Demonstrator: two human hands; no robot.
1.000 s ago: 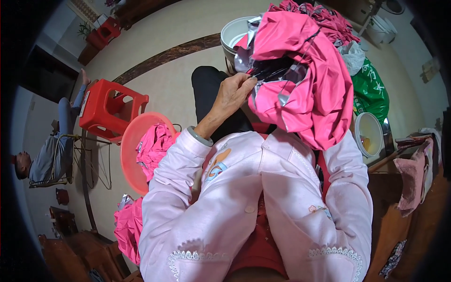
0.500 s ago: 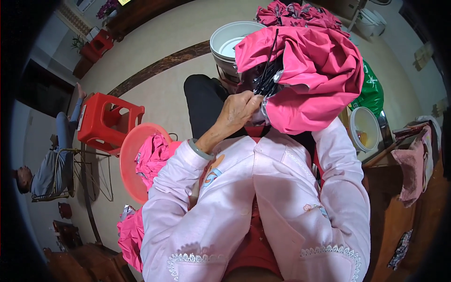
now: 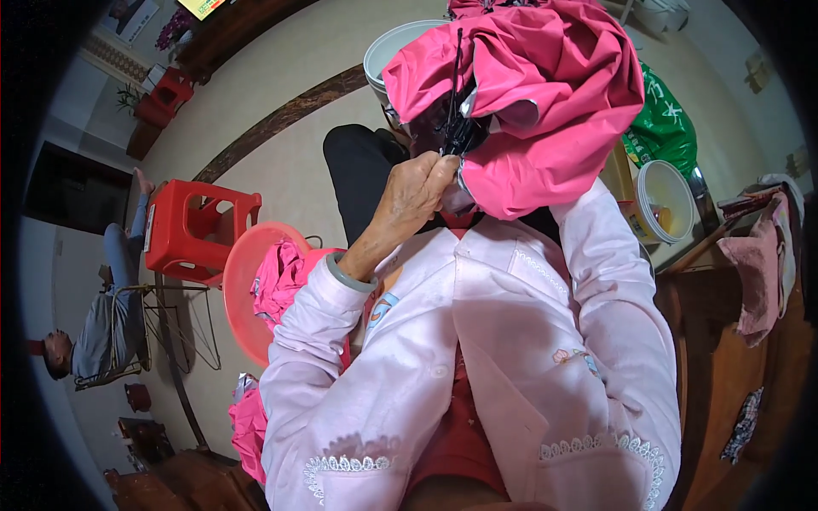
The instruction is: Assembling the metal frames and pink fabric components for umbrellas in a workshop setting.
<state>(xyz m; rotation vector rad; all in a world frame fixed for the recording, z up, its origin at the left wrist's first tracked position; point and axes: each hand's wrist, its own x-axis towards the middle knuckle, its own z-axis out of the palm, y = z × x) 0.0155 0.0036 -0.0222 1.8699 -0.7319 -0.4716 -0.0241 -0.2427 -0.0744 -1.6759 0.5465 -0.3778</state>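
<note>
A bunched pink umbrella [image 3: 554, 119] with a silvery underside sits over my lap. Its black ribs [image 3: 460, 134] are gathered in a bundle, one of them sticking up toward the far side. My left hand [image 3: 411, 194] is closed around the near end of these ribs, at the left edge of the pink cloth. The sleeve of my right arm [image 3: 601, 234] runs up under the cloth, which hides my right hand completely. To my left, more crumpled pink cloth [image 3: 279, 277] lies in a pink basin [image 3: 241, 315].
A red plastic stool [image 3: 200, 226] stands beyond the basin. White buckets [image 3: 372, 64] are ahead, and another white bucket [image 3: 648, 200] stands at the right near a green bag [image 3: 660, 128]. Far left, a person [image 3: 106, 324] reclines on a metal-framed chair [image 3: 162, 311].
The whole view has shifted slightly. My left hand and the umbrella appear a little farther left and up, with the grip on the ribs unchanged.
</note>
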